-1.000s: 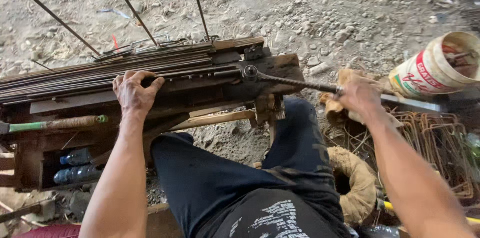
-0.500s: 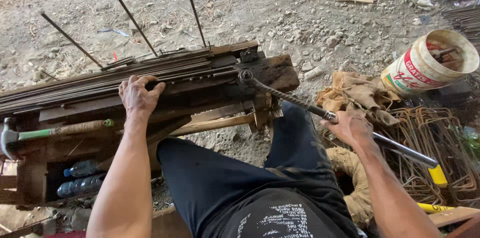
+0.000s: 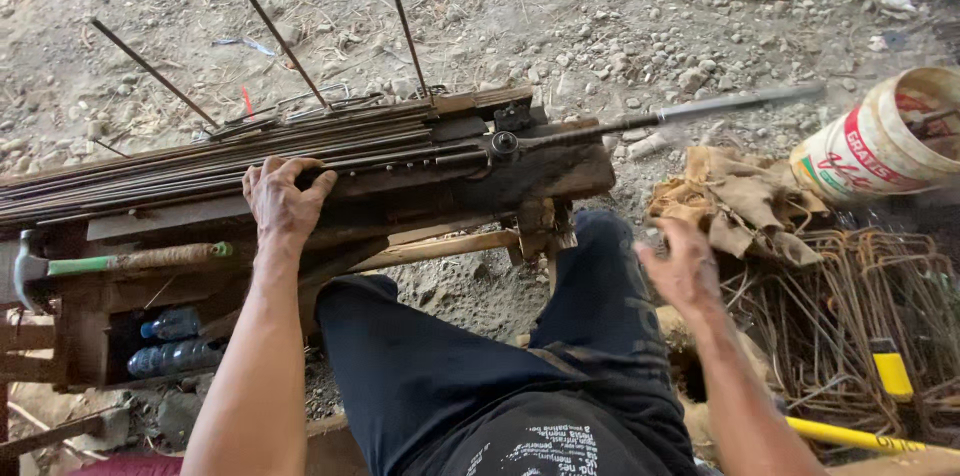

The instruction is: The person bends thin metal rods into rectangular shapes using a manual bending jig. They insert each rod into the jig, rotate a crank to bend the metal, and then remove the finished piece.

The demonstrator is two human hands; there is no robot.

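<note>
Right hand (image 3: 685,266) off lever (image 3: 640,120) — lever swung up; fingers apart
</note>
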